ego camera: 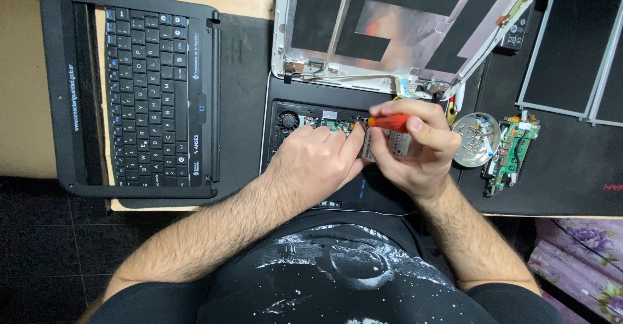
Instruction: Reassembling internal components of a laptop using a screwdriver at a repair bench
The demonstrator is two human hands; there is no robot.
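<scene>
One opened laptop base [295, 113] on the mat, left hand [318, 162] resting curled on it, right hand [415, 149] gripping one orange screwdriver [388, 123] over its board; one keyboard [152, 93], one screw dish [476, 139], one loose board [511, 152].

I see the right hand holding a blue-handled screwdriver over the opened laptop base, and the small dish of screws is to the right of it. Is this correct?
Not quite: the handle is orange-red, not blue. In the head view the right hand grips the screwdriver over the opened laptop base, with the left hand beside it. The small dish of screws does lie to the right.
</scene>
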